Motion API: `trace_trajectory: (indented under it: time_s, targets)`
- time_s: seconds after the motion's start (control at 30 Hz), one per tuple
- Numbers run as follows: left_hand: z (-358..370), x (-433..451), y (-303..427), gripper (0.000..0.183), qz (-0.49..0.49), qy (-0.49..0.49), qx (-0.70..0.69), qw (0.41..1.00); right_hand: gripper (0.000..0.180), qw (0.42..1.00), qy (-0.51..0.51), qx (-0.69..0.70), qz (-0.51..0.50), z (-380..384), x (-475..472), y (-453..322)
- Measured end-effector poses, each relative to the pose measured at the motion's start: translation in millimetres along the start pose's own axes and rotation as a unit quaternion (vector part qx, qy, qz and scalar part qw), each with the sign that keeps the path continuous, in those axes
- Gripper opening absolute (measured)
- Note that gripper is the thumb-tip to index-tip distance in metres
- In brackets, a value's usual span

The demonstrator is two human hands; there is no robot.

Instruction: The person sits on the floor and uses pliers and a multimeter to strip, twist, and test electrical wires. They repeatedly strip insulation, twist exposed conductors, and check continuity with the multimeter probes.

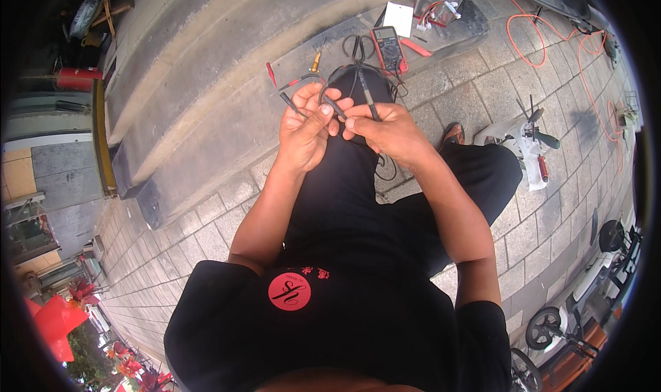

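My left hand [305, 134] pinches a thin black cable [335, 107] between thumb and fingers. A second black lead end [292, 104] sticks out beside its fingers. My right hand [395, 131] grips the other end of the same cable, fingertips close to the left ones. From its fingers a slim dark rod [367, 90] with a pale band points away from me, towards black-looped scissors [358, 47]. Whether the rod belongs to the scissors I cannot tell. Black leads loop over my raised knee. The exact cable ends are partly hidden by my fingers.
On the stone step lie a red multimeter [390, 48], a red probe piece [270, 74], a yellow-handled tool [315, 61] and white paper [398, 19]. Beyond sits a bag with wires [439, 11]. An orange cord [528, 61] crosses the paving; a white bag with tools [529, 144] lies right.
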State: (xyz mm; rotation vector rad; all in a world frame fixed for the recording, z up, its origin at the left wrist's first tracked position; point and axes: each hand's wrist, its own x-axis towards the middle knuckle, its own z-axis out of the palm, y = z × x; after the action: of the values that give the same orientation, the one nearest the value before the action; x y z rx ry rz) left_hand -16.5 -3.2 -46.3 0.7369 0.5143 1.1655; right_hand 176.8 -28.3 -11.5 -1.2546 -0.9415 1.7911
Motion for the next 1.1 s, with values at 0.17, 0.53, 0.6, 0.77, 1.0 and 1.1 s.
trace_trajectory:
  time_s: [0.17, 0.53, 0.6, 0.77, 1.0, 1.1]
  targets:
    - [-0.2, 0.1, -0.1, 0.038, 0.0, -0.002, 0.0, 1.0, 0.024, 1.0, 0.0, 0.0, 0.0, 0.3, 0.0, -0.6]
    - [0.6, 0.1, 0.8, 0.038, 0.0, -0.012, 0.0, 1.0, 0.026, 1.0, 0.003, -0.006, 0.007, -1.2, 0.8, 0.6]
    - [0.5, 0.2, 1.4, 0.038, 0.001, -0.016, -0.001, 1.0, 0.027, 1.0, 0.002, -0.011, 0.006, -1.5, 0.6, 0.3]
    - [1.2, -0.5, 1.7, 0.038, 0.004, -0.019, 0.0, 1.0, 0.027, 1.0, 0.005, -0.025, 0.005, -2.1, 1.3, 1.3]
    - [-0.1, -1.9, 1.0, 0.037, 0.004, -0.018, -0.002, 1.0, 0.026, 1.0, -0.004, -0.021, -0.008, -2.1, 1.6, 3.4]
    - [-0.9, -2.4, 0.5, 0.037, 0.003, -0.018, -0.001, 1.0, 0.025, 1.0, -0.004, -0.023, -0.007, -2.0, 1.1, 3.1]
